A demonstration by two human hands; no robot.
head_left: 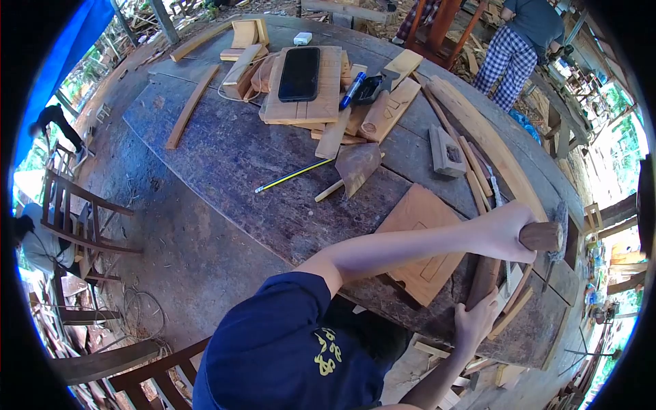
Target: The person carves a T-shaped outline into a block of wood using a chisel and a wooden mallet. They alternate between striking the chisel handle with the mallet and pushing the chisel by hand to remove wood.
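My left hand [509,231] is closed in a fist around the wooden handle [540,237] of a hammer, its greyish head [560,229] at the table's right side. Lower down, my right hand [477,320] is wrapped round the near end of a dark brown wooden piece [484,279]. A pale, narrow metal-looking strip [511,279] lies beside that piece, partly hidden. Under my left forearm is a flat wooden board [420,239] with pencilled rectangles. Long curved wooden strips [488,137] run along the table beyond my left hand.
On the dark table [225,157] lie a phone [299,74] on a board, a blue marker [352,90], a pencil [294,175], a slotted wooden block [446,152] and several offcuts. Wooden chairs [85,219] stand left. Another person [519,51] bends over at the back right.
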